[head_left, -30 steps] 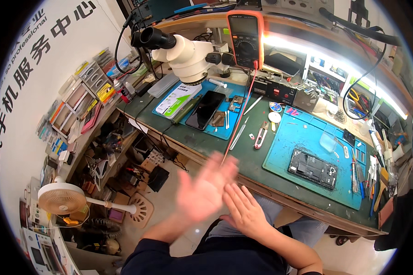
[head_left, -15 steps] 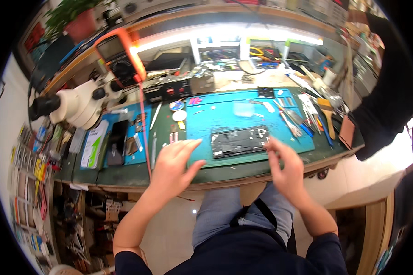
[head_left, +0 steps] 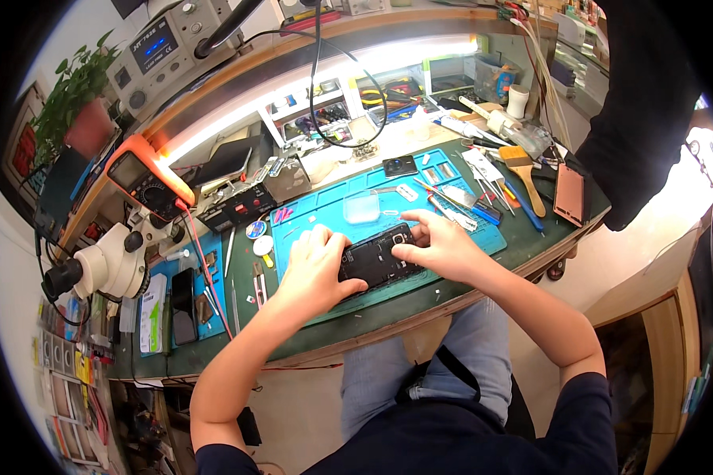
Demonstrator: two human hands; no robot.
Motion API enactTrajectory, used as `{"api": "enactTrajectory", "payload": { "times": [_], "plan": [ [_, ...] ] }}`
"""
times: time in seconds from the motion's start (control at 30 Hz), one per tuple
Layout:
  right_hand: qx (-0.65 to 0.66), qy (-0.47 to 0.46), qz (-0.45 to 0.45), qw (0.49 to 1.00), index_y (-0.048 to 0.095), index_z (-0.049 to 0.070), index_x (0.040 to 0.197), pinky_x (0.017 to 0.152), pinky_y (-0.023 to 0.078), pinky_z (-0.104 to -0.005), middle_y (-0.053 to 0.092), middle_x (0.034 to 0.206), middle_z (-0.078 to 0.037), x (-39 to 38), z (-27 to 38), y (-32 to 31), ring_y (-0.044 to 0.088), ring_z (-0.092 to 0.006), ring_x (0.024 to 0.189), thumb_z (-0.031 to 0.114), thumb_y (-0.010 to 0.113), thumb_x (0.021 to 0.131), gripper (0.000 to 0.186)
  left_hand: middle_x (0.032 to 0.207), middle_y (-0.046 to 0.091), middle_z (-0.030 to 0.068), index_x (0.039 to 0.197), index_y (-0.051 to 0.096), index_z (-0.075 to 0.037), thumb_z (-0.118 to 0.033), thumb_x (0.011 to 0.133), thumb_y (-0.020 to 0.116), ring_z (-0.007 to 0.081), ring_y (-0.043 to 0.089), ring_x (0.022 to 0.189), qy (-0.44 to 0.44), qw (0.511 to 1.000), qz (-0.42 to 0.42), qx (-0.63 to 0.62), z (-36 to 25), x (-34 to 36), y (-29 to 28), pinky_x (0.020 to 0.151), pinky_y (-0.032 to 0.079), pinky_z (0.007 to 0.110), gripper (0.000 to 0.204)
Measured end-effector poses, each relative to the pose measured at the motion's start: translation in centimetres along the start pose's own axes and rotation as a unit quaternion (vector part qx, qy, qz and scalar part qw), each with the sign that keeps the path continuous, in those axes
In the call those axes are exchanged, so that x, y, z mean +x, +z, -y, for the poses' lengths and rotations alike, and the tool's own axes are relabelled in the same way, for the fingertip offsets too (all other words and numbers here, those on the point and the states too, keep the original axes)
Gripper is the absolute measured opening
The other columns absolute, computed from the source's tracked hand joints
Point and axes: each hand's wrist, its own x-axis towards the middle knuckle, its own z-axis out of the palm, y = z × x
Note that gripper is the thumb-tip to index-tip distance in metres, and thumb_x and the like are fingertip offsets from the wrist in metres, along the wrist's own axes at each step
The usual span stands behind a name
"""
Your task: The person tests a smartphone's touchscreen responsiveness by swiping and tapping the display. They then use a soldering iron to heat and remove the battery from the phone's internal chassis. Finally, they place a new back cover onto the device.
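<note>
L hand (head_left: 317,267) is clamped on the L end of the open phone (head_left: 379,257), thumb on the near edge, fingers at the far edge. R hand (head_left: 444,247) grips the other end, thumb on top by the cam. cutouts. Phone is btwn the hands over the big blue mat (head_left: 317,212), innards up, R end angled away; can't tell if it's lifted or resting.

Beyond it on the mat: clear box (head_left: 361,207), w/ a blade (head_left: 406,192) nearby & a small blk part (head_left: 399,165) farther back. Tools, incl. a brush (head_left: 523,166), lie R of the mat on the green bench (head_left: 356,320).

Far L: 2nd phone (head_left: 184,297), screen up, nr the microscope (head_left: 107,257). Orange-framed multimeter (head_left: 144,186) stands behind, tilted. Potted plant (head_left: 75,83) up top L.
</note>
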Motion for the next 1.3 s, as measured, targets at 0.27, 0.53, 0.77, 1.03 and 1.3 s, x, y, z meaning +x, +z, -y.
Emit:
{"api": "enactTrajectory", "payload": {
  "times": [0.27, 0.53, 0.77, 1.03, 1.3],
  "plan": [
    [0.101, -0.062, 0.06, 0.991, 0.062, -0.007, 0.143, 0.084, 0.059, -0.0359, 0.077, 0.102, -0.017, 2.2, 1.8, 0.2, 0.075, -0.0227, 0.092, 0.024, 0.078, 0.087, 0.066, 0.144, 0.051, 0.0206, 0.16, 0.042, -0.002, -0.025, 0.074, 0.1, 0.0393, 0.057, 0.133, 0.03, 0.985, -0.136, -0.104, -1.2, -3.3, 1.8, 0.112, 0.049, 0.048, 0.106],
    [0.061, -0.089, 0.155, 0.982, 0.055, -0.009, 0.152, 0.081, 0.058, -0.033, 0.078, 0.104, -0.015, 3.4, 10.6, -1.9, 0.075, -0.0185, 0.092, 0.065, 0.072, 0.1, 0.093, 0.138, 0.052, 0.0116, 0.159, 0.042, -0.004, -0.02, 0.07, 0.103, 0.0276, 0.056, 0.129, -0.007, 0.949, -0.135, -0.286, 2.1, -3.3, 2.0, 0.112, 0.05, 0.042, 0.108],
    [0.211, -0.093, 0.071, 0.97, 0.059, -0.01, 0.145, 0.073, 0.058, -0.0296, 0.078, 0.102, -0.013, 8.0, 8.9, -1.2, 0.074, -0.0146, 0.08, 0.076, 0.066, 0.098, 0.098, 0.135, 0.06, 0.0076, 0.165, 0.032, -0.002, -0.041, 0.078, 0.101, 0.0238, 0.064, 0.125, -0.067, 0.647, 0.005, -0.76, 6.2, -2.0, 0.6, 0.114, 0.053, 0.044, 0.118],
    [0.289, -0.106, 0.07, 0.949, 0.062, -0.002, 0.144, 0.067, 0.054, -0.0275, 0.076, 0.095, -0.008, 10.3, 4.5, 3.5, 0.069, -0.0108, 0.075, 0.055, 0.066, 0.108, 0.067, 0.146, 0.058, 0.0115, 0.168, 0.027, -0.006, -0.075, 0.062, 0.092, 0.027, 0.063, 0.135, 0.027, 0.577, 0.041, -0.815, 7.9, -0.1, 0.1, 0.119, 0.052, 0.049, 0.142],
    [0.092, -0.286, -0.064, 0.952, 0.063, 0.005, 0.146, 0.075, 0.059, -0.0369, 0.071, 0.119, -0.016, 8.4, 2.6, 5.1, 0.072, -0.0245, 0.091, 0.036, 0.078, 0.101, 0.056, 0.143, 0.06, 0.0126, 0.163, 0.037, 0.0, -0.099, 0.056, 0.072, 0.0252, 0.065, 0.128, -0.02, 0.54, 0.057, -0.84, 8.7, -0.6, 2.8, 0.107, 0.058, 0.046, 0.149]
  ]
}}
